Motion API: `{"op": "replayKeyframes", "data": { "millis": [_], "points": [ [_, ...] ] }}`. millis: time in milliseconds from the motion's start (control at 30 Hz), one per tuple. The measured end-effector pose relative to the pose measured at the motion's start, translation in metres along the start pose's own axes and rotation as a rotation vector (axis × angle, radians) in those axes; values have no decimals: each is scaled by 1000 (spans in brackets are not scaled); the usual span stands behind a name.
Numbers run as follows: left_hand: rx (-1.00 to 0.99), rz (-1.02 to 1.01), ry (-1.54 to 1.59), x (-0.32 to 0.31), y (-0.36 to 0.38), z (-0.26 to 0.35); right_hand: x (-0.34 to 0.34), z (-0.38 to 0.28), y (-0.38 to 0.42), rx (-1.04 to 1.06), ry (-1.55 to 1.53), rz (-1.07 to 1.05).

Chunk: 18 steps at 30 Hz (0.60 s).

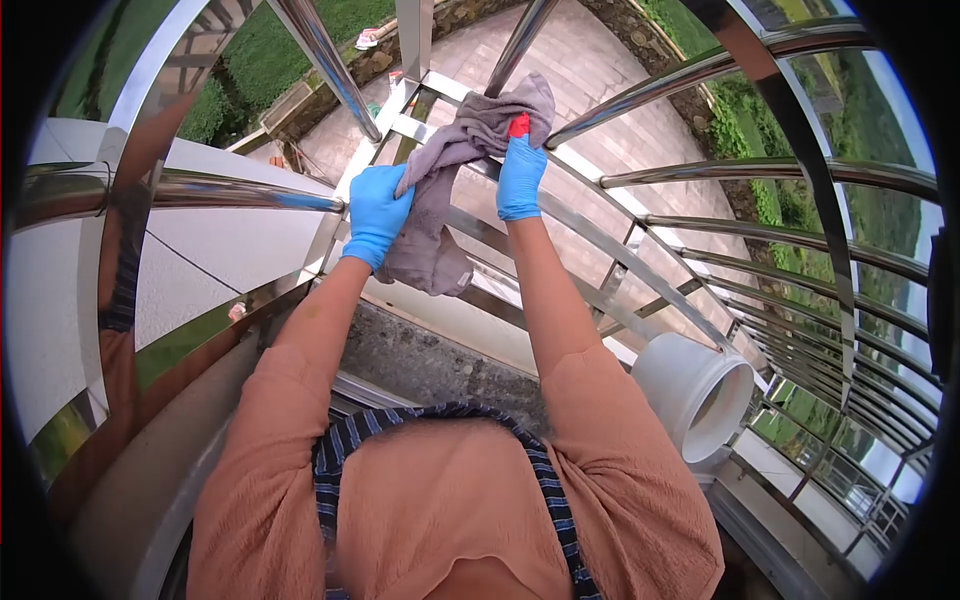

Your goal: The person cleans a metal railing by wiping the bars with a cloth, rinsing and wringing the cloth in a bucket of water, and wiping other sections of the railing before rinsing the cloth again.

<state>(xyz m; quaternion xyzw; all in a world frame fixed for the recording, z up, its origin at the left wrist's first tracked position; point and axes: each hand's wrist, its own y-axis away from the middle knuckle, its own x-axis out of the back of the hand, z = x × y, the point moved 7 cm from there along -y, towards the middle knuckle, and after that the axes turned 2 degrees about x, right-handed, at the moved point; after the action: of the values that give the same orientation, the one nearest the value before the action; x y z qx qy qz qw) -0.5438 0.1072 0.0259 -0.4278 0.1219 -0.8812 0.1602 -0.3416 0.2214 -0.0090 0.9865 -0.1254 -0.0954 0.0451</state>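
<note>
A damp-looking greyish-purple cloth (435, 200) is draped and bunched over the shiny metal bars, one end hanging down below my left hand. My left hand (377, 212), in a blue glove, is closed on the cloth's left side. Further right, my right hand (521, 178) wears a blue glove with a red patch at one finger and grips the cloth's upper end near an upright bar (520, 45). Folds of cloth hide some of the fingertips of both hands.
Polished metal railing bars (700, 170) surround me on the right and ahead. A white bucket (690, 390) stands to my right. A rough stone ledge (440, 355) lies below my arms. Far below are a paved yard (640, 110) and a hedge (265, 60).
</note>
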Motion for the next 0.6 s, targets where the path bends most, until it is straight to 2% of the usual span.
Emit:
{"op": "replayKeyframes", "data": {
  "millis": [67, 133, 200, 233, 267, 367, 400, 467, 533, 567, 600],
  "points": [
    [-5, 10, 1, -2, 1, 1, 35, -9, 40, -16, 106, -7],
    [-21, 45, 0, 2, 0, 4, 69, -24, 56, -75, -264, 164],
    [-41, 45, 14, 5, 0, 8, 97, -56, 58, -34, -388, 169],
    [-52, 38, 9, 7, -1, 12, 102, -83, 58, 60, -383, 146],
    [-62, 26, 4, 7, 0, 16, 102, -111, 57, 152, -374, 128],
    [-124, -118, 220, -3, 7, 39, 76, -184, 46, 258, -377, 17],
    [-141, -70, 215, -3, 11, 47, 58, -208, 36, 311, -408, -59],
    [-177, 25, 207, -3, 17, 59, 26, -247, 12, 532, -34, -35],
    [-35, 53, 258, -17, 19, 42, 2, -247, -19, 956, 336, 411],
    [38, 70, 280, -20, 19, 35, 3, -238, -22, 886, 348, 432],
    [10, 43, 246, -25, 18, 33, 5, -228, -26, 819, 354, 449]
  ]
}}
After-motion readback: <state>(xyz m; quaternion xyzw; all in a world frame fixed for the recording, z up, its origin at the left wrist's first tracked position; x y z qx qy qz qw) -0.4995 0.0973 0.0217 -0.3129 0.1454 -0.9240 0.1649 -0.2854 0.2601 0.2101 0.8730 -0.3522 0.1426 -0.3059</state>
